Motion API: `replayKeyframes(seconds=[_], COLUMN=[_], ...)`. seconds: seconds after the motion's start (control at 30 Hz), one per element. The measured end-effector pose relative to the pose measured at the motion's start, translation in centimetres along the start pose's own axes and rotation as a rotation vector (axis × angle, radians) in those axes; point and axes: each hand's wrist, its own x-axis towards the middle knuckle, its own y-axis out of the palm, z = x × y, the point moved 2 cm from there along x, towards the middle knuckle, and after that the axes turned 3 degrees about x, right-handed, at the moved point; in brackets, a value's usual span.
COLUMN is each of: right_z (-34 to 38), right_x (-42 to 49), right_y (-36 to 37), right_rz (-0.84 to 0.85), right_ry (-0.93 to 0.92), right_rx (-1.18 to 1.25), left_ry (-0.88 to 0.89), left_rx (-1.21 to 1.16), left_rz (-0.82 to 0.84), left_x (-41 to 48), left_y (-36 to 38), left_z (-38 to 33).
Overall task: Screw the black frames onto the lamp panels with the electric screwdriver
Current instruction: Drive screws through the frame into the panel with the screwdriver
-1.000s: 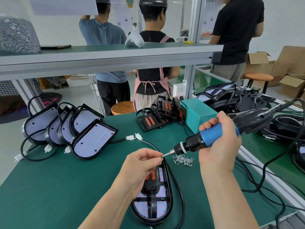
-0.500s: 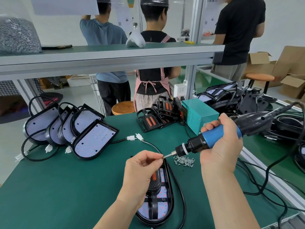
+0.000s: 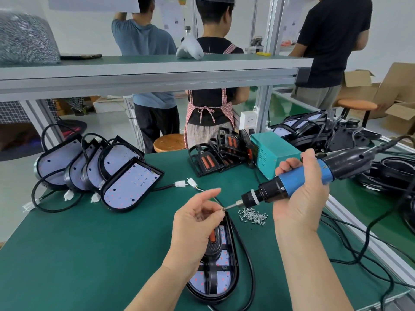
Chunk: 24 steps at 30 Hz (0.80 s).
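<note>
A lamp panel (image 3: 221, 279) with a black frame (image 3: 213, 250) laid on it sits on the green mat, partly hidden under my left hand. My left hand (image 3: 197, 223) pinches a small screw at the bit tip of the electric screwdriver (image 3: 292, 182), index finger raised. My right hand (image 3: 301, 198) grips the blue-and-black screwdriver, held slanted above the panel. A small pile of screws (image 3: 253, 215) lies just right of the panel. Several bare lamp panels (image 3: 132, 185) lean in a row at the left. Spare black frames (image 3: 215, 157) stand at the back centre.
A teal power box (image 3: 274, 153) stands behind the screwdriver. Tangled black cables and more lamps (image 3: 325, 131) crowd the right side, with the screwdriver cord (image 3: 368, 234) looping over the mat. A shelf beam (image 3: 157, 72) crosses overhead. Three people stand beyond the bench.
My left hand has stayed at the bit tip, its index finger lifting away. The view has shifted slightly; the screwdriver holds nearly the same slanted pose.
</note>
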Motion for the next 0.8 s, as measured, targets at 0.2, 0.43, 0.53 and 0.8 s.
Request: replayKeyframes(seconds=[0.2, 0.43, 0.53, 0.8], right_z=[-1.3, -2.2, -2.4, -5.3], right_x=[0.4, 1.8, 2.6, 3.3], right_y=[0.4, 0.9, 1.1, 1.3], right_rz=[-0.024, -0.002, 0.034, 0.191], right_ry=[0.029, 0.03, 0.017, 0.078], right_rx=[-0.027, -0.051, -0.127, -0.289], left_ry=[0.06, 0.073, -0.097, -0.504], left_rx=[0.348, 0.543, 0.681, 0.5], left_rz=[0.02, -0.122, -0.269, 0.057], left_x=[0.8, 1.2, 1.9, 2.2], left_y=[-1.4, -3.6, -5.4, -4.4], left_z=[0.5, 0.7, 1.3, 4.8])
